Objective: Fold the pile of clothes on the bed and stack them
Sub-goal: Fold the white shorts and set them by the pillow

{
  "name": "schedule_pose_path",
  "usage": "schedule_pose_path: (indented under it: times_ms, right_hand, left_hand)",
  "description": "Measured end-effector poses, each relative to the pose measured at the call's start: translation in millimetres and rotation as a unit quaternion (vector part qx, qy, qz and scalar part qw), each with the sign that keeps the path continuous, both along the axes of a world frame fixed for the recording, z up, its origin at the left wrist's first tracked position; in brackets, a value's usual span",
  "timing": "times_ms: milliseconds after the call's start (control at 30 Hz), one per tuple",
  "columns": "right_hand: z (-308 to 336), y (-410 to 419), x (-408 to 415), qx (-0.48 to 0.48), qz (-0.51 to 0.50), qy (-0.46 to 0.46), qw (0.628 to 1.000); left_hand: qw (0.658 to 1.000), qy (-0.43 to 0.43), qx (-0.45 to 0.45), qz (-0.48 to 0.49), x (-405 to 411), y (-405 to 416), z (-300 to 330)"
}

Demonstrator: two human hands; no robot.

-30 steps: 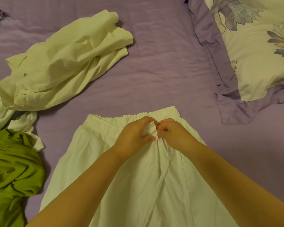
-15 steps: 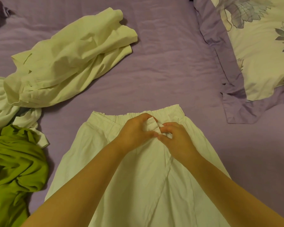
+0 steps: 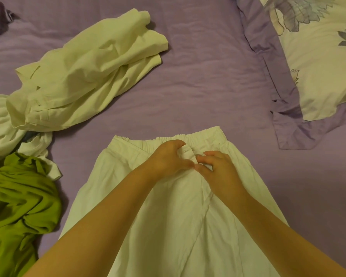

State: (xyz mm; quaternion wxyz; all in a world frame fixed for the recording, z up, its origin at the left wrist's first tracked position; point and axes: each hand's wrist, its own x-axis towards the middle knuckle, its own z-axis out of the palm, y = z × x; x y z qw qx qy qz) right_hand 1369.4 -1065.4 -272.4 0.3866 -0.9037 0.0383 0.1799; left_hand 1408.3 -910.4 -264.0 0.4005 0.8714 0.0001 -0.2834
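While both hands work just below its gathered elastic waistband, the white cotton skirt point(image 3: 174, 216) lies flat beneath the forearms. Left hand point(image 3: 166, 158) grips a bunched fabric tab; right hand point(image 3: 218, 168) pinches beside it. Tugging unevenly could wrinkle the smoothed panel. Beyond the left hand, unfolded pale-yellow garment point(image 3: 84, 76) waits.

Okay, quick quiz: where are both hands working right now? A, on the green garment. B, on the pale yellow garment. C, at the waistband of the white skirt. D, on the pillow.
C: the left hand and right hand meet just below the elastic waistband of the white skirt, pinching a small bunch of its fabric.
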Motion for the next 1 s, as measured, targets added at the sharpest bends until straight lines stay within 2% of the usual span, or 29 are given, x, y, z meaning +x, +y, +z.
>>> schedule_pose_path:
  times_ms: [467,633,800,1000]
  right_hand:
    - [-7,10,-6,-0.052,-0.009,-0.046,0.998]
    - [-7,4,-4,-0.035,0.016,-0.047,0.998]
    - [-2,-6,2,0.018,0.038,-0.027,0.999]
    - [2,-15,6,0.025,0.086,-0.028,0.996]
  left_hand:
    - [1.0,-0.012,-0.015,-0.025,-9,7,0]
    - [0.999,-0.018,-0.044,-0.006,-12,9,-2]
    - [0.993,0.004,-0.117,0.033,-15,14,-3]
    - [0.989,0.034,-0.145,0.018,-14,12,1]
